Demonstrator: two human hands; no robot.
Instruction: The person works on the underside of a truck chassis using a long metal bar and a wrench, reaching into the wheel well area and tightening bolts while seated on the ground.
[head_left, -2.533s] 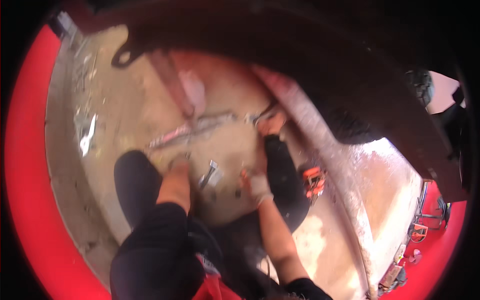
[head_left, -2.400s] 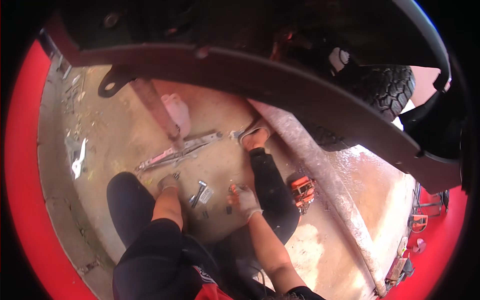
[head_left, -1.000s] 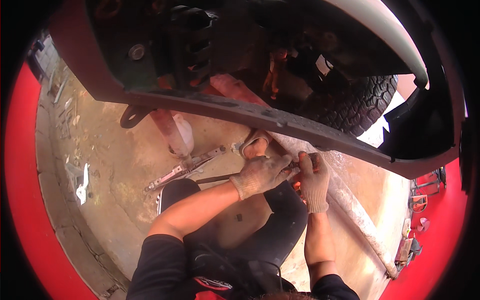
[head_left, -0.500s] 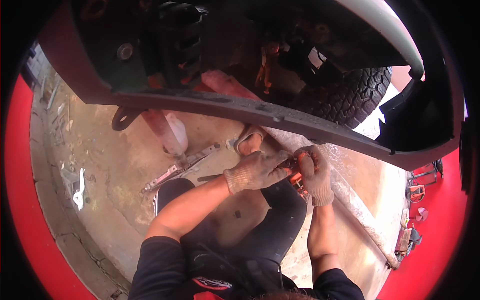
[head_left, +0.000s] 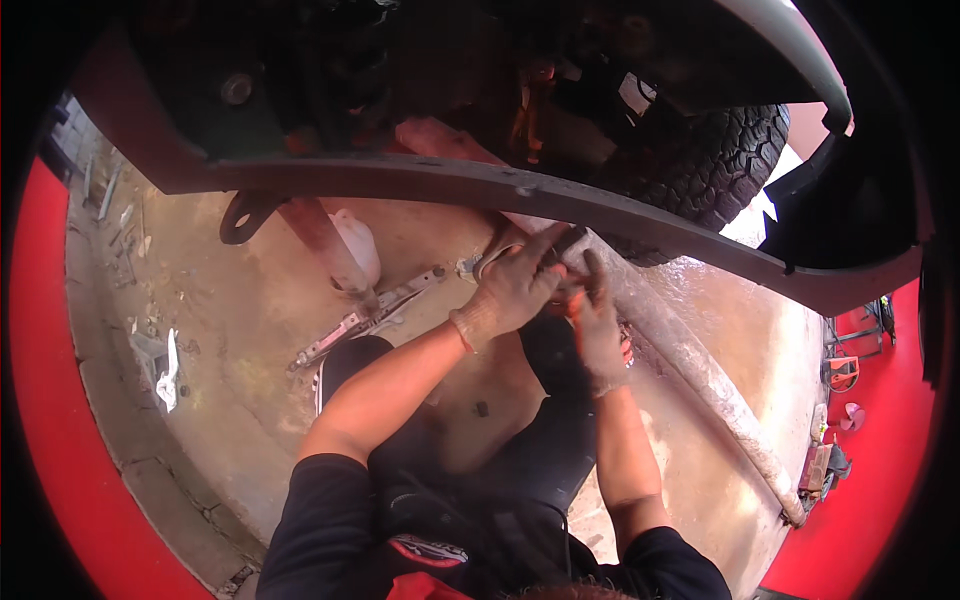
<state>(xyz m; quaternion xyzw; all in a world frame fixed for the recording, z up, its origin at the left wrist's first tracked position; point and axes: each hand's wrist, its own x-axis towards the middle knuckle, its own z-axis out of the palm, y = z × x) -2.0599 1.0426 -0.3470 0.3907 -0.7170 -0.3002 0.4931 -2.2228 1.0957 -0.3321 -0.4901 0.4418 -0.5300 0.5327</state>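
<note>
Fingers, left: on the left hand [head_left: 508, 293], in a knitted work glove, they stretch up and forward, tips at or right beside a dark short piece; I can't tell how firmly they pinch it.
Fingers, right: on the right hand [head_left: 600, 335], gloved too, one finger stands raised apart from the rest, close to the left fingertips; what the others close on is blurred, so I can't say.
Dark short piece [head_left: 572, 238]: at the fingertips, between the hands and the dark bumper [head_left: 520, 187], seen against the pale pole [head_left: 690, 365] that slants across the floor.
Step in hand: looks to me like close two-handed handling of that small part, both hands meeting over the person's right leg.
Next move: I'd judge it calls for a steady left hold, with the right fingers free to turn or settle the piece; a loose pinch could drop it.
Beside the right wrist: a red-orange object [head_left: 627, 345], mostly hidden.
On the floor: a hinged metal linkage [head_left: 365, 315] leftward, a small dark bit [head_left: 482, 409] between the legs, a white piece [head_left: 168, 372] near the kerb.
Overhead: a chunky black tyre [head_left: 725, 170] behind the bumper.
</note>
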